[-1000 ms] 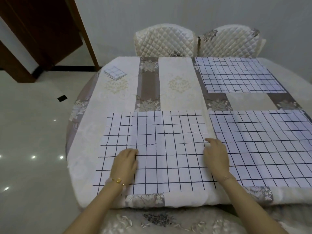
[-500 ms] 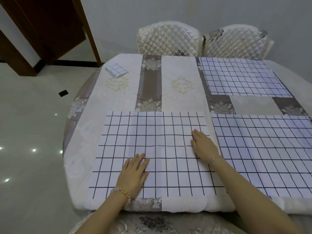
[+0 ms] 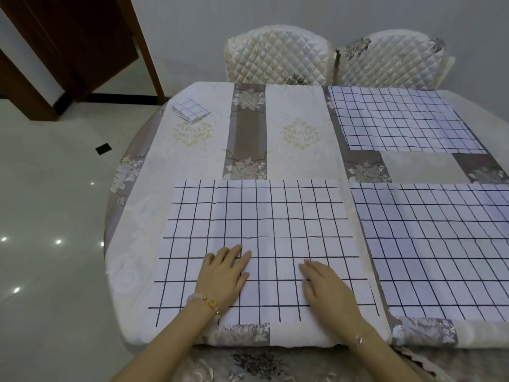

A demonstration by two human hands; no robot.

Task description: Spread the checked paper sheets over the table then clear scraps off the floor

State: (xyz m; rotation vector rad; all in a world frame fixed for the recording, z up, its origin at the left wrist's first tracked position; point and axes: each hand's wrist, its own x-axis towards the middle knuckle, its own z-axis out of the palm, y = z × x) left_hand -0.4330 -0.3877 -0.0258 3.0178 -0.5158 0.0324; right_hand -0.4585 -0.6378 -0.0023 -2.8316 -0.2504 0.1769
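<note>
Left hand [image 3: 224, 277] flat, palm down, fingers [image 3: 236, 253] straight and close together, pressed on the near-left checked sheet [image 3: 259, 216], gripping nothing. Beaded bracelet with gold charm [image 3: 211, 304] on that wrist. Right hand [image 3: 329, 289] also flat, palm down on the same sheet, fingers [image 3: 309, 271] extended and together, pointing up-left, nothing clamped. Thin bracelet [image 3: 359, 340] on right wrist. Hands near each other on the sheet's lower half, not touching.

This sheet lies unfolded at the near edge of the table [image 3: 192, 166], faint fold creases showing. Just beside it on the right, a second spread checked sheet [image 3: 435, 244], narrow strip of floral tablecloth [image 3: 292, 133] between them. Third spread sheet [image 3: 396, 117] at far right. Folded checked sheet stack [image 3: 191, 110] at far left corner, well apart from the hands.

Two quilted chairs [image 3: 278, 59] behind the table. Small dark scrap [image 3: 103, 148] on the glossy floor [image 3: 49, 202] left of the table. Wooden door [image 3: 91, 40] at upper left.
</note>
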